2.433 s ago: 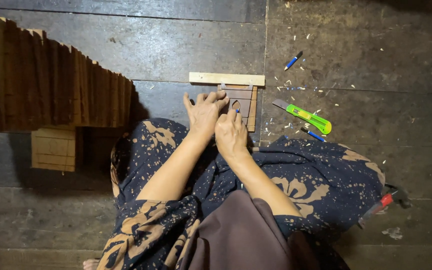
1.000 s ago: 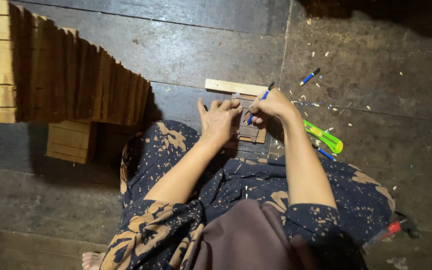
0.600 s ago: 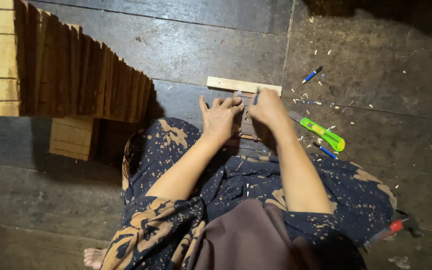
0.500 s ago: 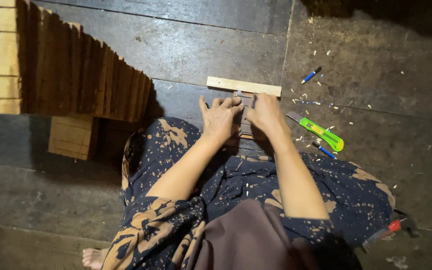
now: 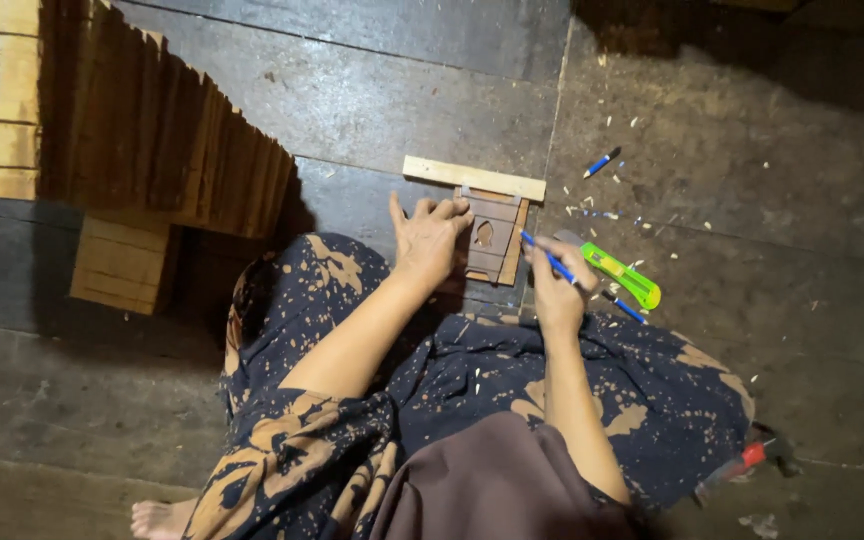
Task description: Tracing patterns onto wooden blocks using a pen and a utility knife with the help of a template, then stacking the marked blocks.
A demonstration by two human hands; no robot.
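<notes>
Your left hand (image 5: 430, 240) lies flat on the small wooden frame (image 5: 490, 235) on the floor, steadying it; your right hand (image 5: 559, 285), just right of the frame, grips a blue pen (image 5: 548, 257), tip toward it.

No packages, labels, signs or screens can be seen anywhere in the frame, from upper left to lower right.

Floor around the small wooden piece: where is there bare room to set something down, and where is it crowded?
Bare dark floor lies beyond the pale wooden strip, between the stacked slats and the blue pen. Right of the right hand it is crowded: green utility knife, wood chips. The left hand covers the small wooden piece.
</notes>
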